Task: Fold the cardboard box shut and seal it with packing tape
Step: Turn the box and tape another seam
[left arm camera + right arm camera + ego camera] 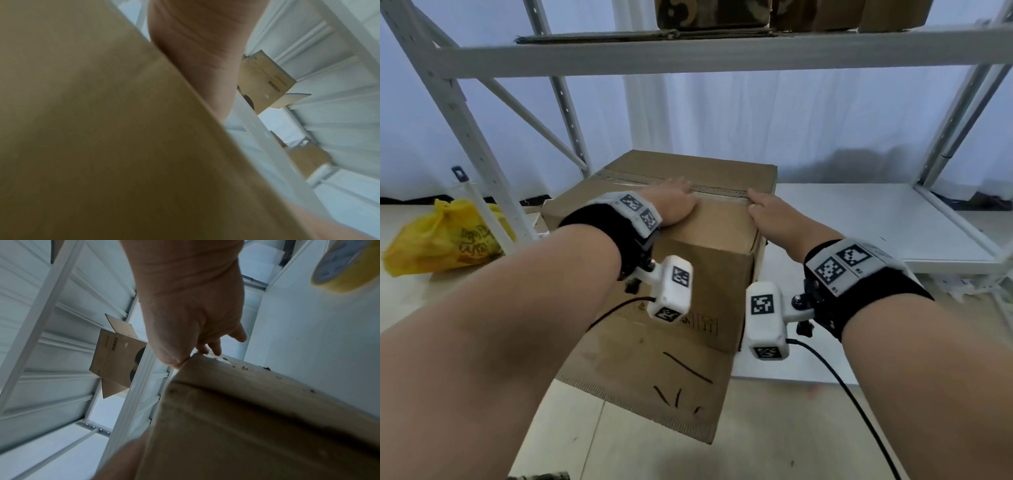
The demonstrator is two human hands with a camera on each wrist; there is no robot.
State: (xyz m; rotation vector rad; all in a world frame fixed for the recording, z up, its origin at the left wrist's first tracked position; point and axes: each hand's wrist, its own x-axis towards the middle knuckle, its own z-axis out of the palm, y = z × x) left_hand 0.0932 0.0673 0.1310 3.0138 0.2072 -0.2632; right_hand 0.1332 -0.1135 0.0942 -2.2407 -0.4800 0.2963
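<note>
A brown cardboard box (709, 260) stands on a low white shelf board, its top flaps folded down. A strip of old tape runs along the seam (719, 190) across the top. My left hand (679, 200) lies flat on the near flap, fingertips at the seam. My right hand (762, 207) presses flat at the box's right edge, also at the seam. In the left wrist view the palm (197, 48) rests against the cardboard (102, 129). The right wrist view shows the right hand (191, 313) on the box edge (246, 402) and a yellow tape roll (347, 267) off to the right.
A flat cardboard sheet (654, 377) lies on the floor in front of the box. A yellow plastic bag (445, 236) sits at the left by a rack upright (479, 164). The upper shelf beam (722, 54) carries boxes overhead. Bare white shelf board (859, 219) extends right.
</note>
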